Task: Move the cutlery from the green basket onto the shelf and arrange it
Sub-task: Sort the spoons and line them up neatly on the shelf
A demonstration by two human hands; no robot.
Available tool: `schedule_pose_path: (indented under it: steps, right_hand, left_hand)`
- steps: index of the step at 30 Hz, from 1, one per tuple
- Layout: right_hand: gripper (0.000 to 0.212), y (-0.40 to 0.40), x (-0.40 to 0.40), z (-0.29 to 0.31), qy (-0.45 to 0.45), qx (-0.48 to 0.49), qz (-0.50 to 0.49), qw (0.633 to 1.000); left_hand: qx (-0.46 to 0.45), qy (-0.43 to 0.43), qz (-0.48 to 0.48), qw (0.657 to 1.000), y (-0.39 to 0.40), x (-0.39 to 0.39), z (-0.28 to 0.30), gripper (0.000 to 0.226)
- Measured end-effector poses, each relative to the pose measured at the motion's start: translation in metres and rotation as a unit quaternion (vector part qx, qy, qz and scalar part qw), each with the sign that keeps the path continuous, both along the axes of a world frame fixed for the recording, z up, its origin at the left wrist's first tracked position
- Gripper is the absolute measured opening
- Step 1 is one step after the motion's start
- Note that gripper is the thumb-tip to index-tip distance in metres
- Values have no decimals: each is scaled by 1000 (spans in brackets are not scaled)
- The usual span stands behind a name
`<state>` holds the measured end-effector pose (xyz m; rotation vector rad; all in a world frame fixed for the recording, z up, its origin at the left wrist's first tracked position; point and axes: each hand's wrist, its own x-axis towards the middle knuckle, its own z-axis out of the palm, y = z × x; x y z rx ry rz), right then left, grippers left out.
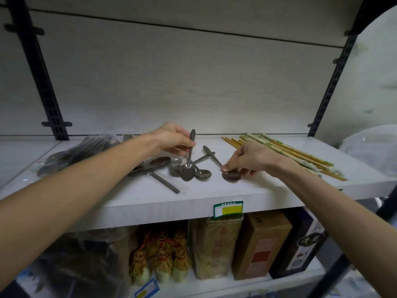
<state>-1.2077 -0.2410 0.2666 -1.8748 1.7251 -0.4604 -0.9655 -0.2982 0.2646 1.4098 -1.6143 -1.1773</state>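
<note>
A shop aisle or stockroom. Slotted black uprights carry a white shelf with a green-and-yellow price tag on its front edge; below stand packaged goods, among them a brown box.

No text, brand or number could be read anywhere in the view. A green-bordered price tag with a yellow field was clipped to the front edge of the shelf, but its print was too small and blurred to make out. On the level below, a brown carton carried a reddish label, a dark box bore pale characters and small symbols, and a blue tag sat at the lower shelf edge, all illegible.
</note>
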Motion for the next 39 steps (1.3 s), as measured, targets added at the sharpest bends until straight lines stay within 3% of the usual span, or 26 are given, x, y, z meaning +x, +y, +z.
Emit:
schedule_pose_path:
  steps: [4,8,16,21,29,34,39]
  right_hand:
    - [39,-1,10,6,145,-56,-5,988]
    - [33,-3,35,7,152,-199,-38,967]
    - [44,-34,79,12,138,-79,6,987]
    - [27,-47,95,5,152,-57,0,987]
    - [24,-53,118,2,87,-22,4,996]
    - [23,-54,119,15,64,-19,13,998]
    - [26,-60,110,36,10,-55,5,998]
  left_hand:
    - [-8,-7,5,1000,4,0,1,20]
    - [10,29,9,999,7,4,1,20]
    - [43,46,28,998,13,19,-4,21]
    - [49,39,45,997,17,32,-6,22]
    - [29,60,59,996,21,41,-5,23]
    - [37,107,43,993,24,37,2,25]
    - [57,207,58,975,25,36,6,19]
